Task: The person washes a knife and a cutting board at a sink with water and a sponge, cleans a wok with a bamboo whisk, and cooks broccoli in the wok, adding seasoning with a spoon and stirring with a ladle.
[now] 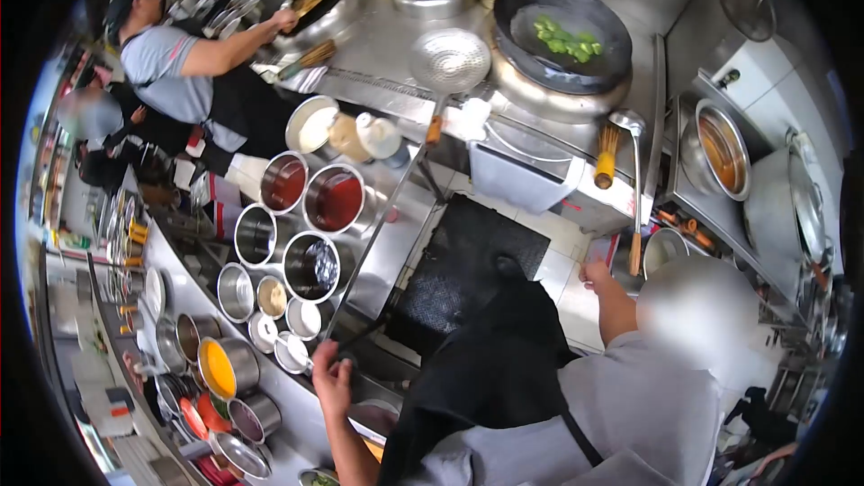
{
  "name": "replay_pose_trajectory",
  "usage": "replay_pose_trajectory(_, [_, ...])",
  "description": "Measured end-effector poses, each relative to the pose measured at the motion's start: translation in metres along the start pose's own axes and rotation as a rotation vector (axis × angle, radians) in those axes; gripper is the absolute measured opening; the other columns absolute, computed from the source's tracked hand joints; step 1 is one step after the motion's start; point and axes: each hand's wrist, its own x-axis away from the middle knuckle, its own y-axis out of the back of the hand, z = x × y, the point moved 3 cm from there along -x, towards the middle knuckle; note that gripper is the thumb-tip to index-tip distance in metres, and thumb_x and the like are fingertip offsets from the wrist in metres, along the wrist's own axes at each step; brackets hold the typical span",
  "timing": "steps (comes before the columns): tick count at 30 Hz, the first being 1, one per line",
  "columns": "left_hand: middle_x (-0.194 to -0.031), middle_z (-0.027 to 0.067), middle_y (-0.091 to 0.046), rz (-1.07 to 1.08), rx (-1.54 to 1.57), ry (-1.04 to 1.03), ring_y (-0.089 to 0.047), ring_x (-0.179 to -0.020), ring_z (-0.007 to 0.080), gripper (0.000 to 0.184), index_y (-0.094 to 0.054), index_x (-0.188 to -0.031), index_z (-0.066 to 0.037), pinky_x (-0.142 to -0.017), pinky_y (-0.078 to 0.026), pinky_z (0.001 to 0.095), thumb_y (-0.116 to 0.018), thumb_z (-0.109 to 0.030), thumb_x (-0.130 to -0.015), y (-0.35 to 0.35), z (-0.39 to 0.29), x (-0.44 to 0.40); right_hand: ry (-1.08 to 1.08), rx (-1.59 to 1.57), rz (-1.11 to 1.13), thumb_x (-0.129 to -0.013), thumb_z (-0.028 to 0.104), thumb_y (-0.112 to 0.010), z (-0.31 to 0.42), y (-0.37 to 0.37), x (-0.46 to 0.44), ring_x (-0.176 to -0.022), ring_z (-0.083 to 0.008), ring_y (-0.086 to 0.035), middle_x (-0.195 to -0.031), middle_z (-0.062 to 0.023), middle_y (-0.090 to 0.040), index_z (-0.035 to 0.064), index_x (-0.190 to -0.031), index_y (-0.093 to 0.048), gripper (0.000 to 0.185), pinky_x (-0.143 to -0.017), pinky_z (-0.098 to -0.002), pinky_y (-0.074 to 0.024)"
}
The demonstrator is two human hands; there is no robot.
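Observation:
My left hand is at the counter edge, fingers curled at the handle end of a white spoon. The spoon's other end rests over a small metal pot of white contents. Beside it are a pot of white powder and a pot of pale beige paste. My right hand hangs out over the floor with loosely closed fingers and nothing visible in it. Nearest to it is a ladle with a wooden handle, lying over the stove edge.
A black wok with green vegetables sits on the stove. A perforated skimmer and a bamboo brush lie nearby. Pots of red sauce and a pot of orange liquid line the counter. A co-worker works at another wok.

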Motion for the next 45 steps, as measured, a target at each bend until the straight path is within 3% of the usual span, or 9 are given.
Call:
replay_pose_trajectory(7, [-0.118,0.0101,-0.06,0.548,-0.25,0.051,-0.061,-0.1,0.0225,0.034,-0.062,-0.116,-0.008,-0.083,-0.052,0.0316,-0.067,-0.005,-0.082,-0.149,-0.076,-0.053,0.231,-0.595,0.151,-0.082,0.013,-0.065,0.13,-0.095,-0.088,-0.066,-0.0144,-0.054,-0.086,-0.0014,-0.057,0.0241,-0.139,-0.032,0.067,-0.057,-0.0344,-0.0454])
replay_pose_trajectory(16, [-0.128,0.0218,-0.052,0.342,-0.225,-0.436,-0.047,-0.123,0.0363,0.036,-0.059,-0.12,-0.007,-0.104,-0.037,0.0405,-0.064,-0.013,-0.085,-0.373,-0.109,-0.184,0.31,0.775,1.066,-0.086,0.04,-0.067,0.191,-0.145,0.045,-0.084,-0.0237,-0.066,-0.103,-0.0131,-0.066,-0.0012,-0.113,-0.063,0.049,-0.066,-0.0344,-0.0558])
replay_pose_trajectory(20, [-0.115,0.0125,-0.061,0.62,0.363,0.218,-0.059,-0.104,0.0213,0.037,-0.057,-0.128,-0.008,-0.091,-0.046,0.0311,-0.049,-0.025,-0.096,-0.434,-0.107,-0.211,0.375,0.216,1.326,-0.091,0.043,-0.061,0.217,-0.131,0.082,-0.086,-0.0233,-0.066,-0.1,-0.014,-0.066,-0.0003,-0.108,-0.065,0.047,-0.063,-0.0343,-0.0546])
replay_pose_trajectory(23, [-0.085,0.0098,-0.064,0.723,0.522,0.418,-0.054,-0.049,0.0171,0.039,-0.058,-0.122,-0.009,-0.041,-0.043,0.0254,-0.041,-0.034,-0.098,-0.462,-0.108,-0.198,0.122,-0.511,1.365,-0.095,0.045,-0.052,0.249,-0.157,0.074,-0.063,-0.0195,-0.063,-0.076,-0.0111,-0.065,0.0013,-0.089,-0.063,0.046,-0.049,-0.0324,-0.0484])
replay_pose_trajectory(25, [-0.058,0.0017,-0.05,1.224,1.731,0.352,-0.043,-0.038,0.0179,0.047,-0.055,-0.091,-0.013,-0.036,-0.037,0.0275,-0.038,-0.057,-0.092,-0.485,-0.048,-0.213,0.067,-0.621,1.028,-0.093,0.048,-0.053,0.264,-0.183,0.061,-0.036,-0.0143,-0.049,-0.05,-0.005,-0.056,0.0071,-0.074,-0.059,0.045,-0.039,-0.0267,-0.0392])
replay_pose_trajectory(28, [-0.088,0.0071,-0.061,0.117,0.887,0.661,-0.061,-0.075,0.0209,0.033,-0.058,-0.106,-0.013,-0.066,-0.051,0.0334,-0.042,-0.04,-0.097,-0.456,-0.191,-0.179,0.475,-0.55,0.461,-0.096,0.04,-0.053,0.281,-0.203,0.042,-0.07,-0.0142,-0.056,-0.076,-0.007,-0.062,0.0022,-0.088,-0.064,0.04,-0.062,-0.0318,-0.0447])
replay_pose_trajectory(30, [-0.11,0.0097,-0.058,0.16,1.202,0.583,-0.059,-0.097,0.0265,0.034,-0.05,-0.125,-0.009,-0.083,-0.049,0.0424,-0.047,-0.028,-0.096,-0.467,-0.156,-0.18,0.64,-0.334,0.346,-0.092,0.047,-0.048,0.271,-0.233,-0.006,-0.086,-0.0399,-0.064,-0.084,-0.0298,-0.064,-0.0087,-0.09,-0.064,0.058,-0.077,-0.0456,-0.0462])
replay_pose_trajectory(35, [-0.129,0.0122,-0.047,0.372,0.847,0.567,-0.054,-0.109,0.0263,0.051,-0.029,-0.143,-0.016,-0.081,-0.048,0.0413,-0.047,-0.021,-0.095,-0.452,-0.152,-0.138,0.698,0.205,0.372,-0.091,0.036,-0.048,0.282,-0.209,-0.006,-0.091,-0.0452,-0.062,-0.093,-0.031,-0.063,-0.0034,-0.094,-0.065,0.043,-0.079,-0.0488,-0.0457])
replay_pose_trajectory(45, [-0.12,0.0166,-0.06,0.768,-0.051,0.242,-0.064,-0.093,0.0219,0.065,-0.037,-0.14,-0.011,-0.072,-0.052,0.0359,-0.069,-0.019,-0.084,-0.397,-0.054,-0.167,0.358,0.225,1.17,-0.094,0.018,-0.052,0.257,-0.067,0.066,-0.074,-0.0159,-0.063,-0.095,-0.0102,-0.064,0.0081,-0.121,-0.043,0.031,-0.059,-0.0292,-0.0504])
